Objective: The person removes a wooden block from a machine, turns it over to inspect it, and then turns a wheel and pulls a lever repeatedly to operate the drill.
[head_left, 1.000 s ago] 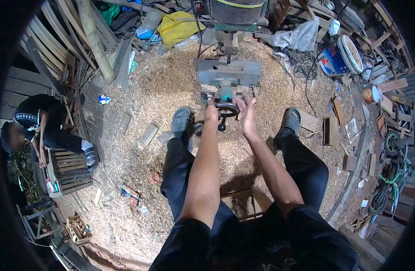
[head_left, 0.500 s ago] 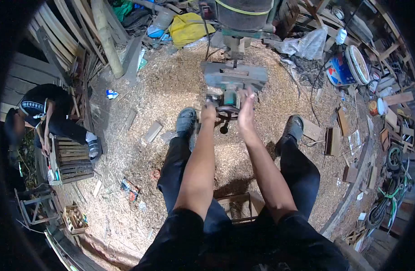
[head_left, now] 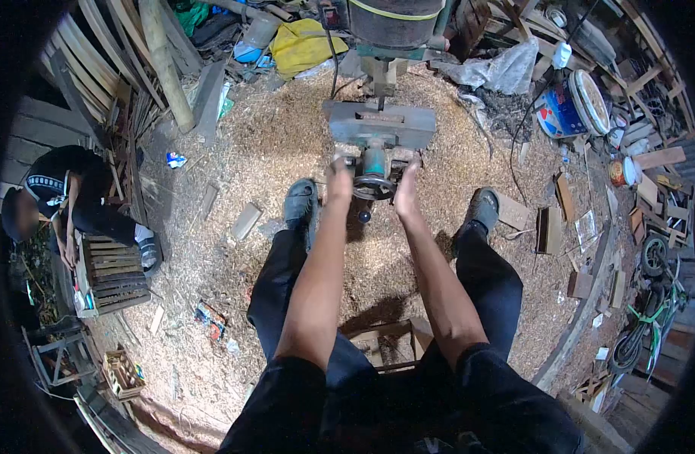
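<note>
- Progress: judged mid-step, with both hands already on handwheel [head_left: 374, 186] at near end of machine table [head_left: 419, 129]; amount of cranking left not readable from this view.
- Found no clear workpiece on machine table; noted a pale bar on its top, too small to identify.
- Placed handwheel centre-far in scene, just below near edge of machine table, above sawdust floor [head_left: 272, 144], between left shoe [head_left: 300, 203] and right shoe [head_left: 484, 209], with crank knob [head_left: 364, 216] hanging at its near side.
- Left hand [head_left: 338, 174]: clenched on left rim of handwheel, knuckles up, arm stretched straight out from body.
- Right hand [head_left: 405, 185]: pressed against right rim of handwheel, palm turned left, fingers pointed far toward machine table; could not tell whether wrapped round rim or only laid flat.
- Held both forearms near-to-far, roughly parallel, closing in slightly at handwheel; sat with knees spread wide, wooden box [head_left: 385, 344] on floor between legs, near.
- Logged dark drum [head_left: 393, 19] directly beyond machine table, at far edge.
- Logged another person [head_left: 67, 197] crouched at left beside slatted crate [head_left: 116, 272], well apart from handwheel.
- Logged blue-and-white bucket [head_left: 571, 106] far right, yellow cloth [head_left: 302, 41] far, left of dark drum.
</note>
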The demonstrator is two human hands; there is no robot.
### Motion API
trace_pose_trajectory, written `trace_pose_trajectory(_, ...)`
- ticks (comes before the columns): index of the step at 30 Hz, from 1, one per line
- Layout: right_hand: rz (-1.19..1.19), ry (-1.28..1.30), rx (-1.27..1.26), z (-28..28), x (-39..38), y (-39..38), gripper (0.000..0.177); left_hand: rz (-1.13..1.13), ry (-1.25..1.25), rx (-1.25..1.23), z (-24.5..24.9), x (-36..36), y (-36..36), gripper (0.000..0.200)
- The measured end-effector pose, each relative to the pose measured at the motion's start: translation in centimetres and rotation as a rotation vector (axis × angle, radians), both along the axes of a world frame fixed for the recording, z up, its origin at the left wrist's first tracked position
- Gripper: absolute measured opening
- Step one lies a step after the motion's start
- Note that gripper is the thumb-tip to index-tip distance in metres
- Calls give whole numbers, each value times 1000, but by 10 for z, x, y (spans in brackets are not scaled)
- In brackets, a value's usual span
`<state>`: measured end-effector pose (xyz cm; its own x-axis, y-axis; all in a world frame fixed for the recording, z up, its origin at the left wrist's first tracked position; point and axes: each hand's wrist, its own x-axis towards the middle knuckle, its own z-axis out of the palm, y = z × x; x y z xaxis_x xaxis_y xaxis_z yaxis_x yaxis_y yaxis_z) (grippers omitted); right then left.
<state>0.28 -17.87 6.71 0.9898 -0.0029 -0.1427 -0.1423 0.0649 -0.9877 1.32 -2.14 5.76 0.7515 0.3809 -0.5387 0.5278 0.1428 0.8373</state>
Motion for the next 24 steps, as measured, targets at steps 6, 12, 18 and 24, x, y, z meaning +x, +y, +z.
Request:
trace_pose_trajectory(6, 136, 8, 74, 73, -25, 19, 92, -373, 15, 147, -44, -15, 16, 55)
trace_pose_trajectory(12, -109, -54, 231, 44, 6, 5, 95, -360, 206, 603, -60, -11, 16, 66)
trace_pose_trajectory(18, -600, 108, 169, -73, 26, -87, 93, -100, -66, 592, 50, 14, -45, 61)
trace_pose_trajectory(24, -259, 50, 104, 20, 97, -59, 88, -175, 51, 766, 59, 12, -54, 49)
